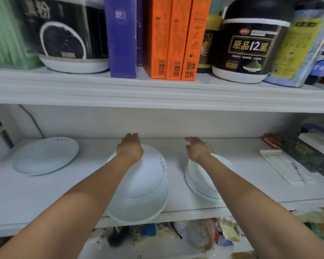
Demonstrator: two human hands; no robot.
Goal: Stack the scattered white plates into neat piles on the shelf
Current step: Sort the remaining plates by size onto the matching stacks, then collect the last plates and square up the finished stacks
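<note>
White plates on shelf (241, 176): left pile (140, 186) beneath left hand (130, 146), grip on far rim cannot be told; right pile (199, 182) beneath right hand (196, 149), fingers loose, empty; single plate (45, 156) well left of both hands, unstacked; judged mostly done

Plates (45, 156) glossy white ceramic; shelf (157, 94) smooth matt white; orange boxes (168, 38) matt cardboard.
</note>
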